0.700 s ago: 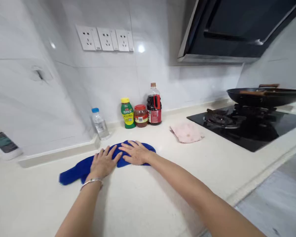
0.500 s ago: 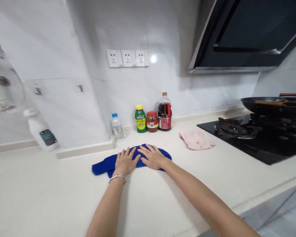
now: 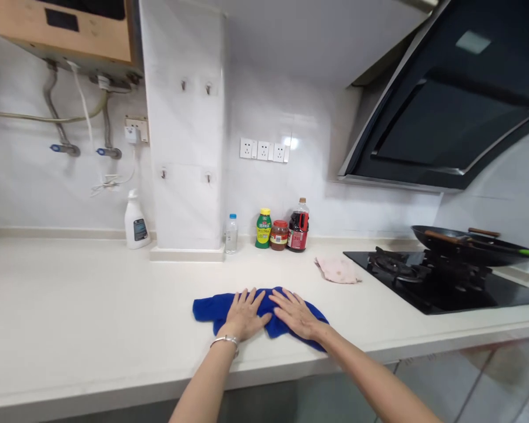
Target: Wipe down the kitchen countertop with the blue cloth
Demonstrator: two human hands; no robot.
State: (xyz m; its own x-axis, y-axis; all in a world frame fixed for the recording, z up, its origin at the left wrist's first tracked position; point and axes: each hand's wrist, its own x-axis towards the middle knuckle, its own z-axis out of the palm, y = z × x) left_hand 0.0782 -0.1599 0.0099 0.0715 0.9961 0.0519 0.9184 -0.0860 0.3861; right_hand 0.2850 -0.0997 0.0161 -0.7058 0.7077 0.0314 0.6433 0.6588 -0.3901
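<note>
While pressing the bare left hand (image 3: 245, 319) and bare right hand (image 3: 296, 314) flat, with fingers apart, onto the crumpled royal-blue cloth (image 3: 206, 308) near the front edge of the smooth off-white countertop (image 3: 92, 305), appears partway through wiping; cannot tell wiped stretches from those left.

Rests left hand (image 3: 245, 316) and right hand (image 3: 296, 315) on a cloth (image 3: 208, 308) on the desk (image 3: 92, 311), before a jar (image 3: 278, 238) between bottles (image 3: 263, 232), left of wok (image 3: 489, 254) on stove (image 3: 427, 299).
</note>
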